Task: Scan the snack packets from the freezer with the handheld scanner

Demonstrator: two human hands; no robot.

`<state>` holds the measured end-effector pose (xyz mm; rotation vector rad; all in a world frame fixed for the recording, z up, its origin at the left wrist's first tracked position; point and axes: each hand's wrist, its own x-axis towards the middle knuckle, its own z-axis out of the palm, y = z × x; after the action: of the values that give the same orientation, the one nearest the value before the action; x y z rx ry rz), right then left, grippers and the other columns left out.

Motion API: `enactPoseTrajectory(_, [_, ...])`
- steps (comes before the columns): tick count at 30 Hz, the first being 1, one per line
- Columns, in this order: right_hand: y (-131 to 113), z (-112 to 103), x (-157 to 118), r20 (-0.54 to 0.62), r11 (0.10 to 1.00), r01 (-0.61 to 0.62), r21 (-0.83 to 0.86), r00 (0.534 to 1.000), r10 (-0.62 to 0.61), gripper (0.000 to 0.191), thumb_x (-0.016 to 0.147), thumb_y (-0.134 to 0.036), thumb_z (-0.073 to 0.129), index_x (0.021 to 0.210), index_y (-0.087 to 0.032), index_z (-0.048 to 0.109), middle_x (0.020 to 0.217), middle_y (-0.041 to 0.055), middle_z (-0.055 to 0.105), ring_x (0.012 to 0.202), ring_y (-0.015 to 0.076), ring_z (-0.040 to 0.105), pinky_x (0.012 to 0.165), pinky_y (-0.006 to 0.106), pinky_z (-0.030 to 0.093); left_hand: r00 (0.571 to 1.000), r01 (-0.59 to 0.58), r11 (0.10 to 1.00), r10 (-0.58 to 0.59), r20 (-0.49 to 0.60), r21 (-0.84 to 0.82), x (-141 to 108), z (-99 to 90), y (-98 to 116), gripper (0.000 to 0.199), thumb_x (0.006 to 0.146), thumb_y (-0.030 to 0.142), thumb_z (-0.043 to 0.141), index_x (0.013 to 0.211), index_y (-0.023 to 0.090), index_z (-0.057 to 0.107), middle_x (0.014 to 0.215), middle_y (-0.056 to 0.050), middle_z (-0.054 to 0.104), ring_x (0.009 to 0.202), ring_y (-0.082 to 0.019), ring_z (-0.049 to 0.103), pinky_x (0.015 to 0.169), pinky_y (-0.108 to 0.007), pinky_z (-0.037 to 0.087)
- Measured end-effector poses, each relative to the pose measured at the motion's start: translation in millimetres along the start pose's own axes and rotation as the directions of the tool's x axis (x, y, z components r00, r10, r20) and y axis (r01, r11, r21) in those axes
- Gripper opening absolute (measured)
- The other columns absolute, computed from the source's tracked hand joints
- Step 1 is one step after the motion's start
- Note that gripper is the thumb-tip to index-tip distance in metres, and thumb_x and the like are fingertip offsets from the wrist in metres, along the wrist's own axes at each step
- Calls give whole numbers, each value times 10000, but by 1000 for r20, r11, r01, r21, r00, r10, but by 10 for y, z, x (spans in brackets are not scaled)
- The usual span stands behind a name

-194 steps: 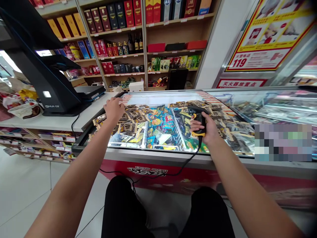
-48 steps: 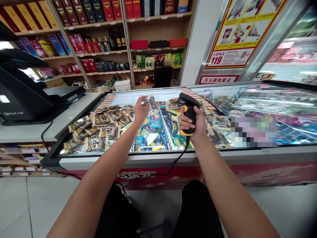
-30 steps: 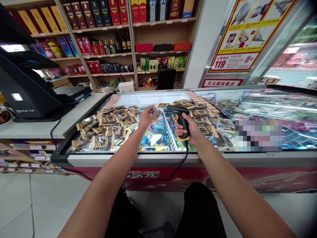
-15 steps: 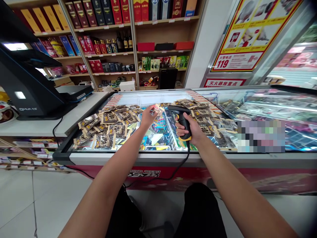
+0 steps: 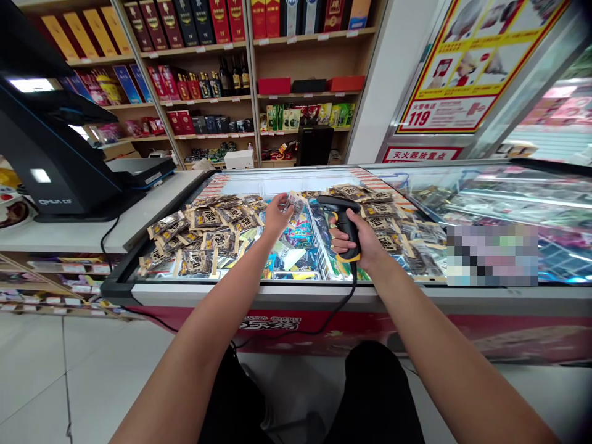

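Note:
My left hand [image 5: 277, 216] pinches a small snack packet [image 5: 295, 202] by its edge, above the glass top of a chest freezer. My right hand [image 5: 358, 237] is wrapped around the handle of a black and yellow barcode scanner [image 5: 346, 229]. The scanner's head points left at the packet, with a gap between them. From its base a black cable [image 5: 345, 302] hangs down over the freezer's front. To the left of my left hand lies a pile of brown snack packets [image 5: 217, 219]; another pile [image 5: 382, 222] lies to the right of the scanner.
Under the glass of the chest freezer [image 5: 185, 295] are colourful packages [image 5: 300, 231] and wire baskets. A black scale terminal [image 5: 50, 166] stands on a white counter [image 5: 87, 237] at left. Shelves [image 5: 208, 102] with boxes and bottles rise behind. A blurred patch hides part of the freezer top at right.
The packet looked reddish and bright, with a red glow at my fingertips; now that glow is gone and it looks greyish. Both hands keep their grip; the view has shifted slightly.

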<state>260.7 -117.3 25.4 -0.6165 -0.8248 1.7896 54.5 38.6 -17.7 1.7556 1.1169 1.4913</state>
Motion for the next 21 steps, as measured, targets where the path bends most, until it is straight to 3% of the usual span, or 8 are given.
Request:
enactPoseTrajectory(8, [-5,7,-1,-19,1000,26,-3,999,-26,406,869,-513,815,963,-173,612,571,-82,458,370,22,290,409,160,380,1000,6,999,-6,-7,-35,14,-2,-65,376,876,209,708,1249,185,676,1161,-132,738,1040,-236,714,938,-383,580])
enactPoseTrajectory(13, [-13,6,3,-100,998,41,53,994,-35,358,901,-491,780,974,-185,610,573,-82,447,361,31,295,399,167,396,976,-219,974,218,23,56,-54,-50,135,267,925,157,632,1182,205,689,1126,-106,746,986,-211,707,915,-357,573])
enactPoseTrajectory(17, [-23,-3,8,-152,994,52,100,988,-36,326,898,-450,782,962,-192,594,578,-82,427,377,39,303,397,164,401,886,-464,839,433,167,285,-235,-236,504,304,958,106,547,1187,234,700,1167,-101,720,1086,-230,667,981,-382,531])
enactPoseTrajectory(21, [-30,-11,5,-148,996,45,83,988,-33,287,906,-423,771,979,-217,586,595,-76,413,396,52,255,396,188,384,810,-586,612,416,414,531,-501,-725,825,333,975,116,527,1185,280,727,1258,-113,695,1257,-302,576,1085,-483,435])
